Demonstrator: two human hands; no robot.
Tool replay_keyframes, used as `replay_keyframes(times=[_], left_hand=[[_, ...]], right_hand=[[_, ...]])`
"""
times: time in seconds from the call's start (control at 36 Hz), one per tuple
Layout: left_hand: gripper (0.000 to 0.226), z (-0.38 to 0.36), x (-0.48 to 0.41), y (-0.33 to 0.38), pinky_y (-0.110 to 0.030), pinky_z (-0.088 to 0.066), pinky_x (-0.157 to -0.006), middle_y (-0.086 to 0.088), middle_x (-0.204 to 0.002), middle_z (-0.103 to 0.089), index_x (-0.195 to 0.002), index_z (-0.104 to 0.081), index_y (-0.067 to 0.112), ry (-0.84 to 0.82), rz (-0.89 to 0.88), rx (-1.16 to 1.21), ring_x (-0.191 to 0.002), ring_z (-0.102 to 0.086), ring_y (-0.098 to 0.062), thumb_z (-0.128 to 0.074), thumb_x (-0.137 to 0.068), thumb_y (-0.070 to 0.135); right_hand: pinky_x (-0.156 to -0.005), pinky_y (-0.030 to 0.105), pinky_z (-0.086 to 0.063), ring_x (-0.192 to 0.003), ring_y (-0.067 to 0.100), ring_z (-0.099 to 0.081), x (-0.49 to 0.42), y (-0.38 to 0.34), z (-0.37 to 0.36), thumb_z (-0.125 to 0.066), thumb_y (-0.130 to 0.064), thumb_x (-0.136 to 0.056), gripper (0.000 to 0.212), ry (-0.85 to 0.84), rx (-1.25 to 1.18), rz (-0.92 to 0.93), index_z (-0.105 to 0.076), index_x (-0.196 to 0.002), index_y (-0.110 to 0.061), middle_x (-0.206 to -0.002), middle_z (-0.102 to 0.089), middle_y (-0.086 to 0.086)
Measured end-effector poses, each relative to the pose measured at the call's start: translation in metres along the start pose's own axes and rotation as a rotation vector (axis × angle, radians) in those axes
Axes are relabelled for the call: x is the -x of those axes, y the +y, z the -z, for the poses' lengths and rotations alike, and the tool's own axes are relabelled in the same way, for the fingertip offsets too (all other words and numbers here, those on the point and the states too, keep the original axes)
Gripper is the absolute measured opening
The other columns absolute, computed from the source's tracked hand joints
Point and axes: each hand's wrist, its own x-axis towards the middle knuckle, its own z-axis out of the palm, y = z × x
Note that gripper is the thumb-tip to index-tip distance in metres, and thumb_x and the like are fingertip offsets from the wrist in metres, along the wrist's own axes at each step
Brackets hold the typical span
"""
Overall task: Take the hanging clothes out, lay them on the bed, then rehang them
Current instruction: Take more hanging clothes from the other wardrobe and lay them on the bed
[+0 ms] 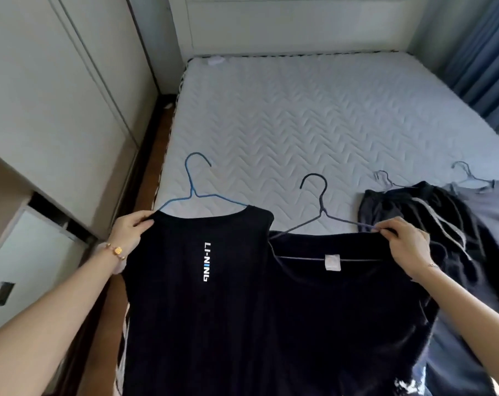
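A black lettered shirt point(196, 310) on a blue hanger point(195, 184) lies at the bed's near left. My left hand point(133, 230) grips its left shoulder. Beside it a second black shirt point(337, 310) with a white neck label lies on a dark hanger point(319, 207). My right hand point(405, 241) pinches that shirt's right shoulder together with the hanger's arm. To the right are dark trousers with grey drawstrings point(431, 212) on a thin hanger point(384, 180), and a grey garment point(488, 207) on another hanger point(468, 174).
The quilted mattress point(314, 115) stretches back to a pale headboard point(299, 24). White wardrobe doors point(56, 95) stand on the left with a narrow strip of wooden floor point(153, 155) beside the bed. Blue curtains point(488, 52) hang at the right.
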Motion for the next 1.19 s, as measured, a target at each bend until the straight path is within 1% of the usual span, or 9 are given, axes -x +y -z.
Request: replay_keyframes(times=[0.11, 0.31, 0.39, 0.5, 0.64, 0.75, 0.86, 1.08, 1.19], left_hand=[[0.027, -0.013, -0.043, -0.002, -0.032, -0.046, -0.086, 0.002, -0.093, -0.066, -0.096, -0.067, 0.025, 0.052, 0.035, 0.02, -0.092, -0.06, -0.019, -0.052, -0.092, 0.003], [0.028, -0.039, -0.129, -0.026, -0.032, -0.043, -0.093, -0.008, -0.11, -0.063, -0.117, -0.062, 0.01, 0.085, 0.045, -0.023, -0.099, -0.058, -0.02, -0.051, -0.092, 0.002], [0.028, -0.058, -0.167, -0.041, -0.026, -0.038, -0.087, -0.003, -0.101, -0.061, -0.117, -0.06, 0.01, 0.07, 0.026, -0.06, -0.091, -0.056, -0.013, -0.049, -0.093, 0.001], [0.029, -0.08, -0.218, -0.074, -0.025, -0.038, -0.092, -0.005, -0.106, -0.061, -0.118, -0.061, 0.004, 0.035, -0.007, -0.102, -0.104, -0.055, -0.018, -0.05, -0.092, -0.001], [0.027, -0.112, -0.264, -0.111, 0.002, -0.039, -0.073, 0.001, -0.094, -0.065, -0.113, -0.062, 0.004, 0.046, -0.048, -0.192, -0.104, -0.054, -0.02, -0.05, -0.09, -0.005], [0.026, -0.127, -0.288, -0.136, -0.021, -0.037, -0.085, -0.013, -0.115, -0.064, -0.114, -0.063, 0.001, 0.089, -0.024, -0.3, -0.106, -0.057, -0.024, -0.048, -0.092, -0.001], [0.028, -0.134, -0.3, -0.152, -0.034, -0.041, -0.1, -0.008, -0.123, -0.063, -0.119, -0.062, 0.012, 0.086, 0.021, -0.359, -0.118, -0.055, -0.027, -0.052, -0.093, 0.01], [0.029, -0.151, -0.257, -0.148, -0.032, -0.042, -0.099, -0.007, -0.114, -0.065, -0.121, -0.06, 0.01, -0.068, 0.069, -0.338, -0.11, -0.058, -0.022, -0.053, -0.092, 0.014], [0.024, -0.153, -0.213, -0.137, -0.03, -0.043, -0.096, -0.002, -0.102, -0.068, -0.112, -0.063, 0.015, -0.145, 0.098, -0.296, -0.103, -0.06, -0.018, -0.049, -0.093, 0.016]], right_hand=[[-0.093, 0.032, -0.025, -0.104, 0.024, -0.059, -0.06, 0.0, -0.034, -0.052, -0.005, -0.092, 0.021, -0.004, -0.006, 0.0, -0.07, -0.09, -0.015, -0.096, -0.067, -0.003], [-0.094, 0.035, -0.03, -0.104, 0.024, -0.059, -0.154, 0.013, -0.102, -0.053, -0.008, -0.09, 0.024, -0.016, 0.002, 0.008, -0.065, -0.081, -0.026, -0.091, -0.063, -0.007], [-0.1, 0.041, -0.029, -0.106, 0.027, -0.058, -0.185, 0.026, -0.133, -0.052, -0.009, -0.091, 0.022, -0.009, 0.027, -0.007, -0.068, -0.084, -0.022, -0.101, -0.068, 0.002], [-0.098, 0.043, -0.032, -0.105, 0.031, -0.058, -0.218, 0.047, -0.175, -0.051, -0.01, -0.092, 0.021, 0.02, 0.071, -0.029, -0.07, -0.088, -0.016, -0.104, -0.068, 0.009], [-0.092, 0.044, -0.038, -0.105, 0.038, -0.057, -0.241, 0.069, -0.215, -0.05, -0.01, -0.092, 0.021, -0.001, 0.109, -0.067, -0.071, -0.094, -0.01, -0.109, -0.067, 0.015], [-0.085, 0.042, -0.042, -0.105, 0.039, -0.055, -0.254, 0.084, -0.236, -0.048, -0.008, -0.093, 0.023, -0.025, 0.147, -0.067, -0.07, -0.1, -0.009, -0.115, -0.061, 0.017], [-0.102, 0.044, -0.036, -0.123, 0.038, -0.044, -0.255, 0.09, -0.247, -0.047, -0.007, -0.093, 0.035, -0.075, 0.197, -0.068, -0.057, -0.126, -0.012, -0.134, -0.051, 0.017], [-0.087, 0.03, -0.043, -0.101, 0.019, -0.061, -0.213, 0.073, -0.265, -0.054, -0.011, -0.091, 0.023, -0.25, -0.114, -0.157, -0.065, -0.111, -0.012, -0.1, -0.07, 0.005], [-0.089, 0.037, -0.05, -0.087, 0.02, -0.068, -0.171, 0.058, -0.26, -0.052, -0.013, -0.091, 0.018, -0.349, -0.27, -0.237, -0.067, -0.097, -0.021, -0.083, -0.073, 0.002]])
